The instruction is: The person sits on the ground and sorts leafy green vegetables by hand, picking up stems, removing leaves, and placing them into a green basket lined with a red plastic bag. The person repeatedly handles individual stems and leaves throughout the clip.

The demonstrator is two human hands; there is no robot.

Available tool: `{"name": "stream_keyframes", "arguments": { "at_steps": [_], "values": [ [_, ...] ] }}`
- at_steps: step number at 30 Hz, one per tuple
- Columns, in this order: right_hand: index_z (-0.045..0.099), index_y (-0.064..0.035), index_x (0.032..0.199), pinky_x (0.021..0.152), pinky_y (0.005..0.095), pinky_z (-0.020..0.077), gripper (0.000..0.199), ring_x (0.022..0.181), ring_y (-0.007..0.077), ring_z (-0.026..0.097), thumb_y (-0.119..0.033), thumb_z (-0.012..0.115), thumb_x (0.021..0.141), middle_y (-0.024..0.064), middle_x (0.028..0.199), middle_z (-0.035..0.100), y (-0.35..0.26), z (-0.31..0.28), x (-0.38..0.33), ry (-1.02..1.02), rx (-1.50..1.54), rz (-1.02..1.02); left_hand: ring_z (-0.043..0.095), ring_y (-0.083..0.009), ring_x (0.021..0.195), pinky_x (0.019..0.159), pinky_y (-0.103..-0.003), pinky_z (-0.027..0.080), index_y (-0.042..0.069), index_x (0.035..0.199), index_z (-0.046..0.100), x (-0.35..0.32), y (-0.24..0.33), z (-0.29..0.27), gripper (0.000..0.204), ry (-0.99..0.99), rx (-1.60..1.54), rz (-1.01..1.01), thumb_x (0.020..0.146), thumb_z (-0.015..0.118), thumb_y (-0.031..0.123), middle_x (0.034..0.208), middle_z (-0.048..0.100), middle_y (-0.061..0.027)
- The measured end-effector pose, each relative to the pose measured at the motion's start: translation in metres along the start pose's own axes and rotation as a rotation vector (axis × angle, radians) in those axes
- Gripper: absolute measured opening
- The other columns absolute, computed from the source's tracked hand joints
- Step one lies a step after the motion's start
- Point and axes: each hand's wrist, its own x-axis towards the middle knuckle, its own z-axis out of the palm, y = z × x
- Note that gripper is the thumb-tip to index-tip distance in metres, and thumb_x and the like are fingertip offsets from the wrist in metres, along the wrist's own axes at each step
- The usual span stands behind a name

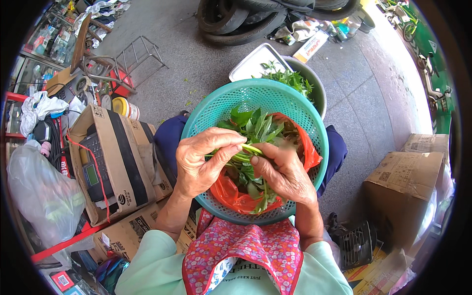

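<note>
Leafy-green stems (pixel 251 149) bridge the hands crosswise, slanting slightly down rightward, both thumbs about equally near. Left hand (pixel 199 160) and right hand (pixel 287 173) each have the grip pinched on them, above the red plastic bag (pixel 227 195) inside the teal colander basket (pixel 206 105).

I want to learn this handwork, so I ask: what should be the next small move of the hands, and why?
Perhaps the right hand should bend the slender yellow-green stems to snap them, while the left hand steadies them. Both hands pinch the stems close together, above the red plastic bag of leafy greens inside the round turquoise perforated basket, so pieces would likely drop there.
</note>
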Motion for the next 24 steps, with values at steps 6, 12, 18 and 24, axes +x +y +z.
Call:
{"name": "stream_keyframes", "arguments": {
  "at_steps": [6,12,18,24],
  "values": [
    [0.069,0.002,0.1,0.074,0.0416,0.0529,0.019,0.082,0.0341,0.066,-0.01,0.065,0.087,0.0161,0.091,0.068,0.01,-0.002,0.007,0.367,-0.276,-0.423,0.067,-0.0108,0.076,0.068,-0.025,0.054,0.001,0.092,0.072,-0.006,0.0,0.014,0.01,0.144,-0.219,-0.376,0.083,0.076,0.002,0.086,0.073,-0.0077],
    [0.067,-0.0013,0.081,0.061,0.0427,0.0527,0.012,0.066,0.0329,0.065,-0.011,0.069,0.075,0.0131,0.075,0.065,0.008,0.011,0.013,0.342,-0.472,-0.436,0.064,-0.009,0.071,0.065,-0.023,0.052,-0.001,0.087,0.072,-0.009,-0.007,0.021,0.009,0.049,-0.058,-0.27,0.081,0.078,0.003,0.078,0.071,-0.0056],
    [0.067,-0.0022,0.081,0.055,0.0431,0.0516,0.012,0.058,0.033,0.063,-0.012,0.069,0.075,0.0123,0.068,0.062,0.015,0.017,0.016,0.345,-0.497,-0.381,0.064,-0.0099,0.071,0.064,-0.023,0.052,-0.002,0.09,0.072,-0.014,-0.013,0.024,0.008,0.002,0.014,-0.226,0.085,0.074,0.004,0.078,0.071,-0.0065],
    [0.068,-0.0025,0.083,0.05,0.0374,0.0514,0.011,0.056,0.0282,0.064,-0.007,0.073,0.075,0.0103,0.07,0.065,0.021,0.029,0.021,0.544,-0.376,-0.473,0.061,-0.0064,0.071,0.064,-0.021,0.05,-0.003,0.092,0.071,-0.011,-0.016,0.032,0.011,0.12,-0.113,-0.325,0.088,0.073,0.007,0.078,0.069,-0.0035]
  ]
}}
